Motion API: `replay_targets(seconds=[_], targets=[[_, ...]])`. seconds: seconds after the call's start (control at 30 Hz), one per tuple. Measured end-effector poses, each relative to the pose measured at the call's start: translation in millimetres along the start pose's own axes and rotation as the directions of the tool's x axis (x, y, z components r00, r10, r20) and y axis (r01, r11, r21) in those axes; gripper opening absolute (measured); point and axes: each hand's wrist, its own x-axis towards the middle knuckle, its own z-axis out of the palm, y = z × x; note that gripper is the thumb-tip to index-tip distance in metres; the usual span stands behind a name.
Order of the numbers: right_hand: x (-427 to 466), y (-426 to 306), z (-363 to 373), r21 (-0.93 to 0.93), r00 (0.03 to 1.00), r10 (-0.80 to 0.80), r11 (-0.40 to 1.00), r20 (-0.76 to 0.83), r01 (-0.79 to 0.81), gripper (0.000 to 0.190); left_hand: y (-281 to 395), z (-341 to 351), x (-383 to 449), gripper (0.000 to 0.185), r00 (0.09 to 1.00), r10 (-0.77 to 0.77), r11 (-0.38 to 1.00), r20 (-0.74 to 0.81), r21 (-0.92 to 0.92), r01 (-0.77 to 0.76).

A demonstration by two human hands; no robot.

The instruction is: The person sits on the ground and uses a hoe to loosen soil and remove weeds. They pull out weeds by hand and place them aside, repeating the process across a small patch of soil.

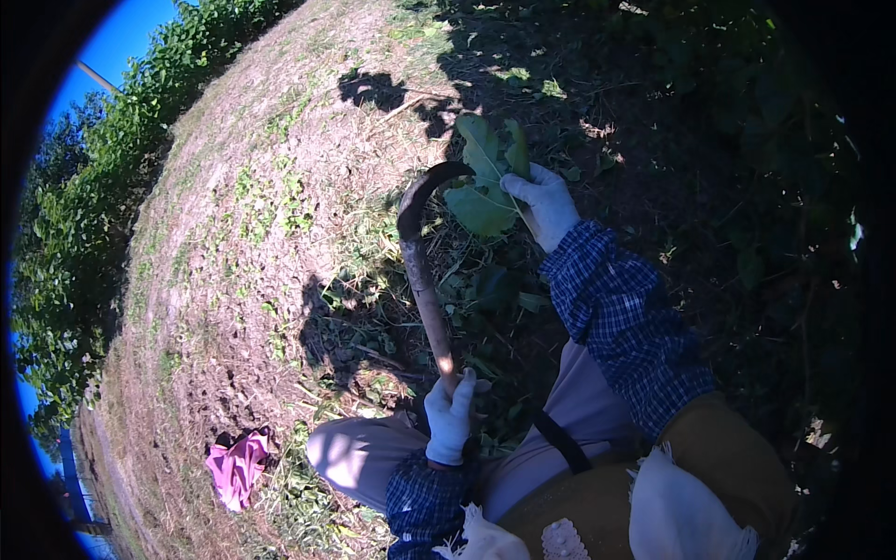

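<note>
My left hand, in a white glove, grips the lower end of the wooden handle of a sickle. The dark hooked blade curves over at the top, its tip overlapping the edge of a large green leaf in this view; whether they touch I cannot tell. Pinched near its stalk, that lobed leaf is in my right hand, also white-gloved. Both forearms wear blue checked sleeves. Below the hands, my bent knees flank shaded ground with cut leaves and stems.
A pink cloth lies on the ground at lower left. Dry, sunlit soil with sparse weeds stretches along the left, bordered by a leafy green hedge. Dark shaded foliage stands close on my right.
</note>
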Motion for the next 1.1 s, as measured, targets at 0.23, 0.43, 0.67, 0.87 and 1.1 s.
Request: replay_targets(seconds=[0.23,0.43,0.67,0.87,1.1], targets=[[-1,1,1,0.024,0.999,0.035,0.999,0.042,-0.036,0.023,-9,3,1,0.039,1.000,-0.021,0.999,0.002,-0.037,0.021],[-3,1,5,0.038,0.998,0.006,0.999,0.066,-0.008,0.025,-10,0,1,0.034,1.000,0.011,1.000,0.024,0.022,-0.012],[-3,0,5,0.093,0.996,-0.025,0.995,0.089,0.017,0.026,-14,-1,2,0.034,0.997,0.076,0.996,0.034,0.049,-0.077],[-2,2,1,0.150,0.991,-0.028,0.989,0.133,0.007,0.027,-15,7,5,0.034,0.999,0.039,0.987,0.002,0.158,-0.039],[1,2,-1,0.156,0.989,0.001,0.987,0.147,-0.025,0.027,-25,6,13,0.037,0.969,0.219,0.933,-0.112,0.316,-0.174]])
